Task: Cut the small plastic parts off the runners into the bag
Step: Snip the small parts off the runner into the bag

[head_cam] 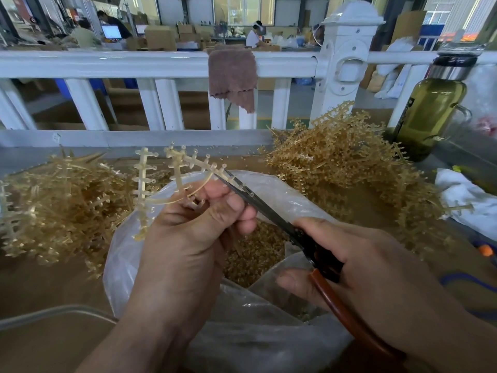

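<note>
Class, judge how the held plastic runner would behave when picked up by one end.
The runner looks thin and bows where the left hand grips it: probably bendy and light. Its side stubs would likely snag when pulled.
</note>
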`<state>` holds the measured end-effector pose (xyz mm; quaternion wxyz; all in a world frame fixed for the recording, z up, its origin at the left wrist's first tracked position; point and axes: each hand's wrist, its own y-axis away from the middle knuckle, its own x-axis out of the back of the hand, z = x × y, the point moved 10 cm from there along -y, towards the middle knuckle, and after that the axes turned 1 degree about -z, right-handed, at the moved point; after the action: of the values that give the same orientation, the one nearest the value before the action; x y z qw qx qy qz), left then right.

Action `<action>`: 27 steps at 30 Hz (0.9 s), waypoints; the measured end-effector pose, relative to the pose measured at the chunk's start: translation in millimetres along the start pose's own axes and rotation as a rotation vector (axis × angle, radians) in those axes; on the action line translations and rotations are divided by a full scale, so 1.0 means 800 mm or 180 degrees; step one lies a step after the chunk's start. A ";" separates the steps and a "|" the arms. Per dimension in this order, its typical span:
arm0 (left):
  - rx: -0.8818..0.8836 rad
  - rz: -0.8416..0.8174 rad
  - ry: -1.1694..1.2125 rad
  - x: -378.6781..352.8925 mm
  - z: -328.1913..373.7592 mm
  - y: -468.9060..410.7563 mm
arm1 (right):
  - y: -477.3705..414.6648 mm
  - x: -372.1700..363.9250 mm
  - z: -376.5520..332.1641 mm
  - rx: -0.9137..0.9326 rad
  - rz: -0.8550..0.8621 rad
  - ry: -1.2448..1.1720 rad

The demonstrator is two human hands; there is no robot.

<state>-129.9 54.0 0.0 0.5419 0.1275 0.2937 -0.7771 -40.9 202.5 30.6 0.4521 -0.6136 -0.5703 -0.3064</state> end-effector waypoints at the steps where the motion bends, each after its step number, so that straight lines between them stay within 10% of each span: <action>1: -0.0092 -0.0107 -0.0155 -0.002 0.003 -0.001 | 0.000 0.000 0.000 0.0004 -0.0003 0.0011; 27: -0.0235 -0.0292 -0.0336 -0.015 0.009 0.000 | -0.002 0.005 -0.003 0.0224 0.0184 -0.0090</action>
<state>-124.3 58.8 11.9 0.5248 0.0527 0.2987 -0.7953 -41.4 201.8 35.2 0.4739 -0.6178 -0.5691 -0.2642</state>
